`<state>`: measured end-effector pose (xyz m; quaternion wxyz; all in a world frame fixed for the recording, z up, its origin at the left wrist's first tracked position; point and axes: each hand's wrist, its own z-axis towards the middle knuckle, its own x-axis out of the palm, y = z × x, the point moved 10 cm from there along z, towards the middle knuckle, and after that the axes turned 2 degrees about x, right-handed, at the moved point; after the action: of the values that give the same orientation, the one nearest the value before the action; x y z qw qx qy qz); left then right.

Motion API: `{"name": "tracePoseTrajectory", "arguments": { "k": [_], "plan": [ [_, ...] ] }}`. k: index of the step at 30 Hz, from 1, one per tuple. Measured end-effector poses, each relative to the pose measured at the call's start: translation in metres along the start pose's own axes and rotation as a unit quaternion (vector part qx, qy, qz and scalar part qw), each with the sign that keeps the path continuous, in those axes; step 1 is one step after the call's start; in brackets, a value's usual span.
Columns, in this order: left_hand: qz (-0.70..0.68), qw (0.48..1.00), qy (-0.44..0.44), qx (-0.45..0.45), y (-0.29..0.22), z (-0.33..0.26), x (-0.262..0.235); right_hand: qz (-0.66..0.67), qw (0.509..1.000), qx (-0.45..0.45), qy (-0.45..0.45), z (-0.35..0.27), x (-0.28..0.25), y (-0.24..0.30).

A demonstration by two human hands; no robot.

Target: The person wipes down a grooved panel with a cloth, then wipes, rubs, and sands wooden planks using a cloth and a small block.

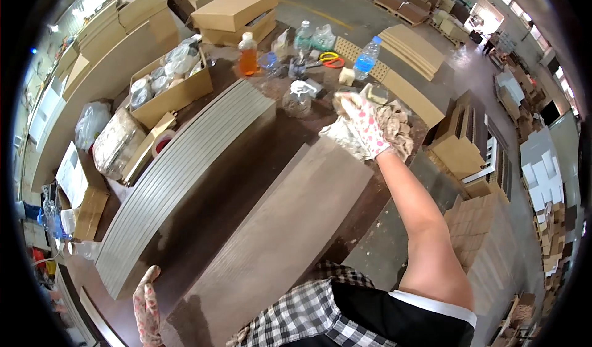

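Arm [420,214] outstretched, right hand [369,124] touches rags [398,126] (grip unclear); left hand [147,310] extends unclenched.

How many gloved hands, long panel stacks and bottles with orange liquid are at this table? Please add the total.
Gloved hands: 2 (left hand, right hand)
Long panel stacks: 2 (grey stack, brownish stack)
Bottle with orange liquid: 1
Total: 5

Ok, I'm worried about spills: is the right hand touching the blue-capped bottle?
Apart. The head view shows a visible gap between the blue-capped bottle and the right hand, which is lower in the picture, over the cloths.
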<state>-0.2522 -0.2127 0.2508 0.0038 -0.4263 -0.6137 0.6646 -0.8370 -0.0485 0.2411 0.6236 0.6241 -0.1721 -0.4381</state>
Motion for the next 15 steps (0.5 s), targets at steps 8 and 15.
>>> {"name": "tracePoseTrajectory", "arguments": {
  "k": [8,15],
  "plan": [
    [0.103,0.985,0.074,0.114,-0.057,-0.024,0.071,-0.586,0.806,-0.043,0.071,-0.028,0.015,-0.126],
    [0.181,0.973,-0.016,0.146,-0.103,-0.049,0.091,0.335,0.939,0.056,0.047,-0.026,-0.057,0.027]
  ]
}}
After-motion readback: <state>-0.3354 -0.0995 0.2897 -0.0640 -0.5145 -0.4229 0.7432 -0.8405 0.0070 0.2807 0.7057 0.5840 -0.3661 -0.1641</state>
